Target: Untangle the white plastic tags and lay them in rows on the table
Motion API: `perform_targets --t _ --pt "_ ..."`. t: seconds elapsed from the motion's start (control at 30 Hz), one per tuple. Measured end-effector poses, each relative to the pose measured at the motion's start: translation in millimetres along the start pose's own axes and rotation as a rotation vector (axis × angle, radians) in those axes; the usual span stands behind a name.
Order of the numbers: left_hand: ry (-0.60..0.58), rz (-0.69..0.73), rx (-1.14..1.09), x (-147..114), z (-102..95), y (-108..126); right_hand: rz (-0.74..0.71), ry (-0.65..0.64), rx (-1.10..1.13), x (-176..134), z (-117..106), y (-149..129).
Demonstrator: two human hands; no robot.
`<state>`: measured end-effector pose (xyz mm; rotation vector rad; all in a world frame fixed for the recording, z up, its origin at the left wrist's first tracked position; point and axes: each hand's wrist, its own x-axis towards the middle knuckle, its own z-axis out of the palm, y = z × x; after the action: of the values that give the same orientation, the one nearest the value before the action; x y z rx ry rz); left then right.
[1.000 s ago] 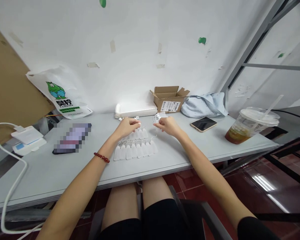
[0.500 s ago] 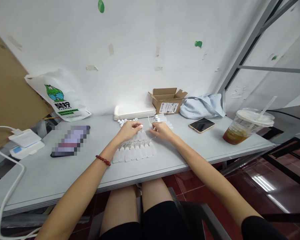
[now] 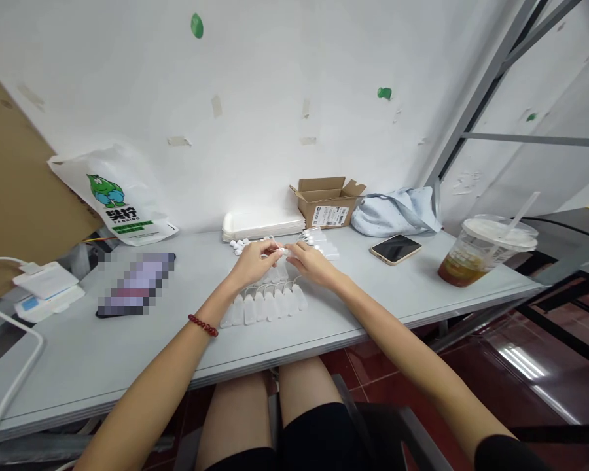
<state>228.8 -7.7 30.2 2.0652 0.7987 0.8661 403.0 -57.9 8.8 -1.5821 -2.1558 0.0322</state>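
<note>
My left hand (image 3: 253, 264) and my right hand (image 3: 316, 264) meet above the table, fingertips close together. Between them is a small white cap-like piece (image 3: 284, 252), pinched by both hands; its exact kind is too small to tell. Below the hands lies a row of frosted, tag-shaped plastic pieces (image 3: 271, 306) with thin white cords looping from their tops. More small white pieces (image 3: 237, 244) are scattered behind my left hand. Beyond my right fingers are other clear pieces with white tops (image 3: 315, 235). My fingers partly hide the pieces under them.
A stack of white trays (image 3: 262, 224) and an opened cardboard box (image 3: 326, 204) stand by the wall. To the right are a pale blue cloth bag (image 3: 397, 211), a phone (image 3: 396, 249) and a drink cup (image 3: 485, 252). A blurred phone (image 3: 137, 284) and plastic bag (image 3: 115, 196) are left.
My hands were apart, the left pinching a white piece. Now my right hand has moved left and the fingertips meet at that piece. The view has shifted slightly.
</note>
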Motion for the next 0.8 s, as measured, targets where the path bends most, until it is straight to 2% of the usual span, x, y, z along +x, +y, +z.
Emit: perform_targets --t 0.13,0.27,0.43,0.67,0.8 --pt "-0.017 -0.029 0.032 -0.3 -1.3 0.7 0.002 0.098 0.116 0.8 1.2 3.9" --pt "-0.020 -0.072 -0.050 1.2 -5.3 -1.9 0.084 0.188 0.320 0.8 -2.2 5.2" --pt "-0.013 -0.041 -0.145 0.9 -8.0 -1.1 0.207 0.189 0.600 -0.6 -7.5 3.1" --pt "0.007 -0.005 -0.135 0.1 -2.5 -2.2 0.193 0.246 0.788 1.4 -6.2 7.0" --pt "0.010 -0.034 -0.224 0.9 1.2 -2.9 0.192 0.267 0.817 1.7 -6.0 8.2"
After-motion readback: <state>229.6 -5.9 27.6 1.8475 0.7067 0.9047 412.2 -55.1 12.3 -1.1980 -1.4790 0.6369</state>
